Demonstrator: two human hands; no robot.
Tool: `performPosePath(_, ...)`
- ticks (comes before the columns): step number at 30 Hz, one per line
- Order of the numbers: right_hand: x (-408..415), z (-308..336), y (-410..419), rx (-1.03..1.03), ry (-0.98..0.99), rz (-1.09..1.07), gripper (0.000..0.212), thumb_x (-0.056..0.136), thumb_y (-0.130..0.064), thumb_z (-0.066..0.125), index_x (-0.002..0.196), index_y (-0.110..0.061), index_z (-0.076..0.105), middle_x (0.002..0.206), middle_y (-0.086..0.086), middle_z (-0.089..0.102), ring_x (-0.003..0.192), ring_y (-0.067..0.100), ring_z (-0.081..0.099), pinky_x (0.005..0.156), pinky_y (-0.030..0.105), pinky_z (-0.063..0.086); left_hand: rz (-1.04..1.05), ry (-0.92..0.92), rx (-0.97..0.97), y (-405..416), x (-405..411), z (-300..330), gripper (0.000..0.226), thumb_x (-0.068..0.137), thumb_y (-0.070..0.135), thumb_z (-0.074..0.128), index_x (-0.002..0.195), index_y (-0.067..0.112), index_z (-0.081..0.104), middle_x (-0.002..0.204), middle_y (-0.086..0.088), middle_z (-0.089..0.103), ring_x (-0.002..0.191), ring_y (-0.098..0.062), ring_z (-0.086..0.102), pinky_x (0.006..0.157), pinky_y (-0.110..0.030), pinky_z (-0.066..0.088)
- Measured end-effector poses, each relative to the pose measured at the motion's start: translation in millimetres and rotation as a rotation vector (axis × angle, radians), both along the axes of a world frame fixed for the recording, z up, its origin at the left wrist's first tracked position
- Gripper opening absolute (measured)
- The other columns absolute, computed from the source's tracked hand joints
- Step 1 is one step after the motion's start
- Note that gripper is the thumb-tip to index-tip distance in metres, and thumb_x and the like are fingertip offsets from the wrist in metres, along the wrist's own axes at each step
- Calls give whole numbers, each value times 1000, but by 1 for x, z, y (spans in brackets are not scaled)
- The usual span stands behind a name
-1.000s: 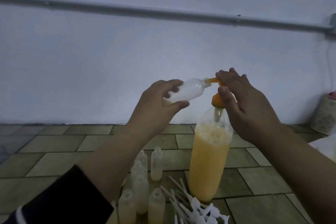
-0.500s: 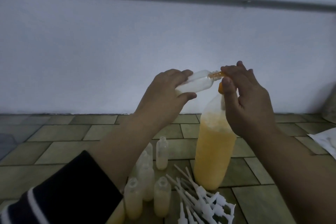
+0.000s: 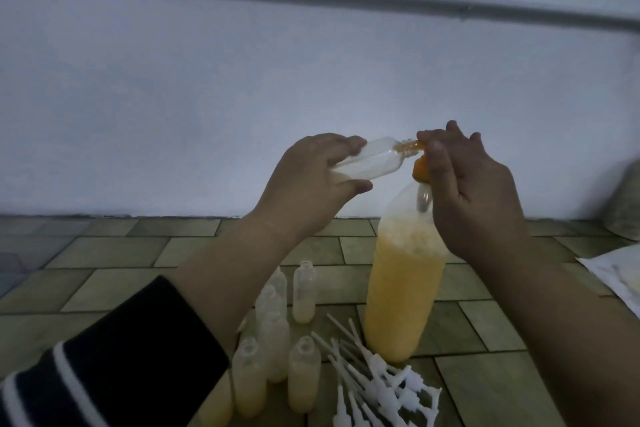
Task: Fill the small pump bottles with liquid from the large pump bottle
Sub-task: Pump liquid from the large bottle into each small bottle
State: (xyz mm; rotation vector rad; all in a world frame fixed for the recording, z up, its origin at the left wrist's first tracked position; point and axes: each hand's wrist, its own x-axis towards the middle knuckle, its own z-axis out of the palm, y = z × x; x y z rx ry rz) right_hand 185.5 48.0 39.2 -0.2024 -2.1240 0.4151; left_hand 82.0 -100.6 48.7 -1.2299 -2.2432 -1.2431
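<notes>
A person's left hand wraps its fingers round a small bottle, tipped sideways so its neck meets the orange nozzle of the big bottle. The right hand curls over that pump, seemingly to press it. Below the left fingers stand partly filled bottles on the tiled floor; loose pump tops lie beside them, presumably awaiting fitting.

small clear bottle tilted, mouth at orange pump atop upright large bottle, yellow-filled.
</notes>
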Motion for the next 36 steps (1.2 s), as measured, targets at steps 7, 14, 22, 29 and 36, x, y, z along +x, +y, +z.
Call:
performPosePath(7, 8, 17, 6, 84, -71, 11, 61, 96, -52, 14, 129, -18, 53, 136, -4, 50, 136, 2, 20, 107, 8, 1, -1, 29, 60, 1, 6, 12, 46, 77, 30, 74, 121, 27, 61, 116, 14, 58, 104, -7, 49, 96, -26, 40)
performPosePath(14, 1, -9, -2, 20, 30, -46, 61, 95, -49, 17, 131, -14, 52, 137, 2, 51, 140, 13, 25, 115, 24, 10, 25, 63, -30, 1, 7, 0, 48, 81, 30, 70, 127, 26, 57, 125, 12, 57, 116, -8, 43, 90, -11, 25)
performPosePath(22, 7, 12, 0, 133, -29, -71, 70, 91, -57, 14, 134, -14, 48, 142, 3, 46, 141, 12, 19, 115, 28, 8, 36, 149, -38, -2, 12, 18, 50, 81, 32, 69, 129, 27, 55, 127, 12, 56, 117, -10, 42, 87, -12, 24)
performPosePath(29, -1, -12, -1, 49, 36, -103, 58, 95, -50, 21, 129, -15, 51, 136, 1, 51, 139, 10, 24, 110, 11, 2, 25, 102, -61, 3, 13, 2, 49, 82, 29, 69, 129, 26, 55, 127, 12, 56, 118, -10, 42, 88, -12, 25)
performPosePath(36, 3, 10, -4, 105, 15, -47, 63, 93, -55, 17, 128, -15, 53, 136, 1, 51, 140, 9, 21, 108, 8, -1, 53, 148, -24, -2, 12, 13, 48, 82, 31, 69, 128, 26, 56, 124, 11, 58, 116, -11, 43, 86, -12, 24)
